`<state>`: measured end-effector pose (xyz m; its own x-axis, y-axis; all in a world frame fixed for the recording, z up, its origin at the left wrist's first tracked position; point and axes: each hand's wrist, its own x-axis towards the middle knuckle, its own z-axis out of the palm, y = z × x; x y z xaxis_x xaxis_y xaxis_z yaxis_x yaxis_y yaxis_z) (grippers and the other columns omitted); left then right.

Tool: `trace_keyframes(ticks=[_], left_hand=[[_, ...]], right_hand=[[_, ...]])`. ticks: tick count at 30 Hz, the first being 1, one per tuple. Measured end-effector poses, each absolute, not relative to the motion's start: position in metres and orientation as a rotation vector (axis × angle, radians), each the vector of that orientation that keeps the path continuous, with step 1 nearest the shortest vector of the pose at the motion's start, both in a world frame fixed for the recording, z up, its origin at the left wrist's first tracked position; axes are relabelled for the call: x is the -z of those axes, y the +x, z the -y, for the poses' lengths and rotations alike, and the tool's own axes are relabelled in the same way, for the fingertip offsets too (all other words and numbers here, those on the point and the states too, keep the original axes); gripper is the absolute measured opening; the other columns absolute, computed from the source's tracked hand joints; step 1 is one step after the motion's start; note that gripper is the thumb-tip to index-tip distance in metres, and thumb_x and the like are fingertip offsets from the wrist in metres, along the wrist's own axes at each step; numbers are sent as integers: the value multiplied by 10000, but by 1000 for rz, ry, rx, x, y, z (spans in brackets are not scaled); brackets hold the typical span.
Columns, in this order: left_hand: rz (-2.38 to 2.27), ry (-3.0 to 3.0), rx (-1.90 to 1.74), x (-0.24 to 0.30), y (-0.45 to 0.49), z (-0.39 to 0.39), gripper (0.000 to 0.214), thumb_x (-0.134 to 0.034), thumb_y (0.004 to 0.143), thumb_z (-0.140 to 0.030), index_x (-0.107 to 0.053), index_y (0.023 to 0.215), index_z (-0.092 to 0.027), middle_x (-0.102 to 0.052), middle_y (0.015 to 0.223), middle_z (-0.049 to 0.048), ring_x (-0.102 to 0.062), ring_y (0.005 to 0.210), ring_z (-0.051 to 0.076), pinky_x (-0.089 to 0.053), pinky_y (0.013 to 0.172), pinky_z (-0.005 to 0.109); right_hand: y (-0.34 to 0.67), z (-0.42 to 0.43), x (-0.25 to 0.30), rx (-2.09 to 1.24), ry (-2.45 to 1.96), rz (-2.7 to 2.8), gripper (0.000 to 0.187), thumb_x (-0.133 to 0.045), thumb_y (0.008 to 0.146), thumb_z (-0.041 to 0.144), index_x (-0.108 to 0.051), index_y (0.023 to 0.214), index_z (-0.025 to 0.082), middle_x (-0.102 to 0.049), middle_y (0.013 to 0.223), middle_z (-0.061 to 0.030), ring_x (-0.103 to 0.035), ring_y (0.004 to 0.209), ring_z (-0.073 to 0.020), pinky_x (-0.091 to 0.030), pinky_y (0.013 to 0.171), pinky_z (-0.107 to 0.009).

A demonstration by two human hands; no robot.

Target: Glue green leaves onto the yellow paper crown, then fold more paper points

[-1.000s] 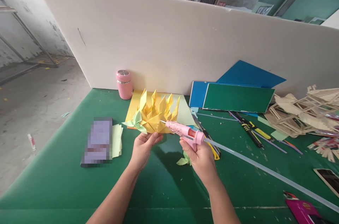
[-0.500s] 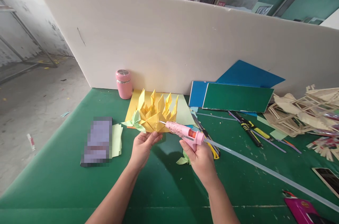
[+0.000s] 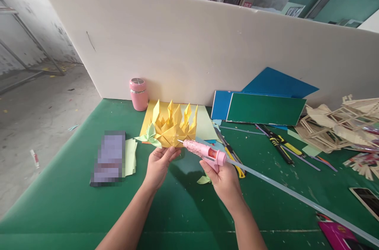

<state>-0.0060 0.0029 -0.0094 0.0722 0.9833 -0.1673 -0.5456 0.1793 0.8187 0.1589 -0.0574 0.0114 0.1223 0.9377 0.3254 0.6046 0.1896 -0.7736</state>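
My left hand (image 3: 160,165) grips the lower edge of a yellow folded-paper crown (image 3: 177,129) with tall points, thumb in front. A pale green paper leaf piece (image 3: 151,136) sits on the crown's left side. My right hand (image 3: 226,183) is wrapped round a pink hot glue gun (image 3: 204,150), whose metal tip is at the front of the crown, touching it or very close. A long clear glue stick (image 3: 284,182) runs out of the gun's back to the lower right. Another green paper leaf piece (image 3: 204,180) lies on the table, partly hidden behind my right hand.
Behind the crown lie yellow and pale green paper sheets (image 3: 205,118) and a pink jar (image 3: 138,94). At left are a blurred purple item (image 3: 109,159) and green slips (image 3: 130,157). Craft knives (image 3: 231,155), pliers (image 3: 278,145) and wooden models (image 3: 328,127) are on the right.
The glue gun has shifted slightly left and down, its tip now lower on the crown. The crown has tilted a little to the left in my left hand.
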Motion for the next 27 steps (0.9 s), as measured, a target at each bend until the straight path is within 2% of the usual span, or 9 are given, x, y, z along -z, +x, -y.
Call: trace_keyframes(ticks=[5, 10, 16, 18, 20, 23, 25, 27], left_hand=[[-835, 660, -1289, 9, -7, -3, 365, -847, 563, -341, -744, 852, -141, -764, 917, 102, -714, 877, 252, -578, 809, 344], [-827, 647, -1297, 9, -7, -3, 367, -848, 568, -350, -749, 861, -152, -765, 918, 88, -715, 868, 233, -584, 789, 315], [-828, 624, -1307, 9, -6, -3, 360, -860, 543, -347, -747, 825, -155, -767, 860, 63, -721, 811, 213, -587, 759, 297], [-830, 620, -1311, 10, -6, -4, 358, -861, 541, -341, -744, 822, -153, -766, 857, 62, -721, 805, 214, -586, 758, 301], [-831, 617, -1313, 10, -6, -4, 358, -859, 543, -335, -742, 828, -153, -766, 853, 60, -721, 799, 211, -587, 759, 302], [-830, 615, -1315, 11, -6, -4, 347, -854, 555, -328, -737, 831, -154, -764, 858, 61, -719, 806, 210, -586, 767, 304], [-831, 616, -1315, 11, -6, -4, 342, -851, 560, -330, -732, 829, -153, -763, 871, 67, -717, 825, 220, -584, 776, 316], [-832, 617, -1317, 11, -6, -4, 337, -850, 558, -333, -725, 815, -154, -762, 873, 69, -715, 832, 226, -582, 785, 329]], right_hand=[[158, 58, -9, -459, -1535, 1578, 384, -489, 886, 489, -672, 943, 156, -747, 888, -117, -711, 811, -266, -574, 665, -339], [161, 57, -10, -505, -1514, 1560, 385, -486, 886, 486, -653, 977, 152, -738, 940, -124, -701, 880, -261, -568, 725, -330], [171, 57, -4, -427, -1581, 1312, 417, -548, 816, 541, -563, 1003, 169, -712, 899, -118, -686, 791, -252, -556, 655, -341], [178, 58, -2, -484, -1562, 1204, 399, -576, 808, 512, -512, 1029, 187, -684, 808, -73, -655, 656, -208, -531, 554, -308], [189, 60, -2, -581, -1512, 1118, 376, -584, 815, 486, -471, 1040, 207, -610, 663, 7, -558, 483, -151, -472, 449, -272], [210, 62, -4, -630, -1481, 1011, 375, -583, 810, 502, -459, 1025, 222, -519, 562, 66, -479, 411, -121, -426, 408, -247], [226, 63, -6, -587, -1597, 972, 412, -595, 771, 554, -502, 971, 206, -553, 580, 38, -526, 450, -141, -437, 428, -255], [242, 62, -6, -491, -1799, 998, 456, -587, 733, 613, -576, 887, 183, -623, 645, -28, -556, 483, -165, -417, 426, -259]])
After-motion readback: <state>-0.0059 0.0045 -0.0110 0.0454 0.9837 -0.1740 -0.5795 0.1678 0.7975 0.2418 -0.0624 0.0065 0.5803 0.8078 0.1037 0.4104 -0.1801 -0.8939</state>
